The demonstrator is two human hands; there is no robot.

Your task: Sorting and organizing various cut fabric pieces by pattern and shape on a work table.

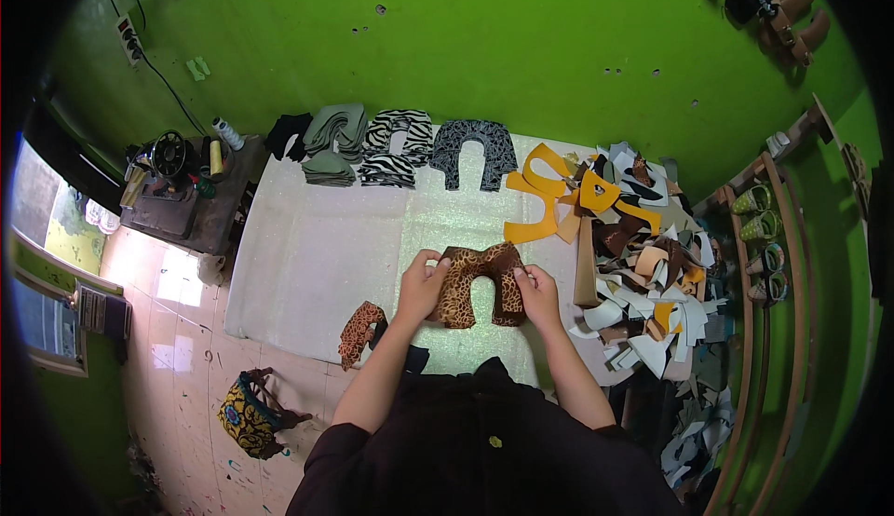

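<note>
At centre frame, over the white desk [307,255], left hand [424,285] and right hand [538,296] each keep a closed grip on the leopard-print piece [480,283].

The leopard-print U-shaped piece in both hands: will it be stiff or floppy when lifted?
The leopard-print piece looks thin and flat, so probably light and floppy. Left hand and right hand each grip one side, suggesting it sags if held singly. Being flat, it seems unlikely to roll.
</note>
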